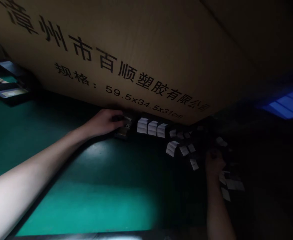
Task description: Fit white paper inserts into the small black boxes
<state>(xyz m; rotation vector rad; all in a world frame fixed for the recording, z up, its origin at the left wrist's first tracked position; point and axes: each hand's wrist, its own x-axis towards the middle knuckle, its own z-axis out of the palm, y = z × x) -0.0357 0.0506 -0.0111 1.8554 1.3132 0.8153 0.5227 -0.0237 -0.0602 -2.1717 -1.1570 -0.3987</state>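
Head cam here: I've got the left hand [108,122] pinched around the end of a dark block [127,122] on the green table [106,206], right by the cardboard box [126,43]. Three white pieces [152,128] line up beside it, so that bit looks done to me. The scattered white slips [184,151] near the right hand [215,162] seem left over. Too dark to tell its grip.
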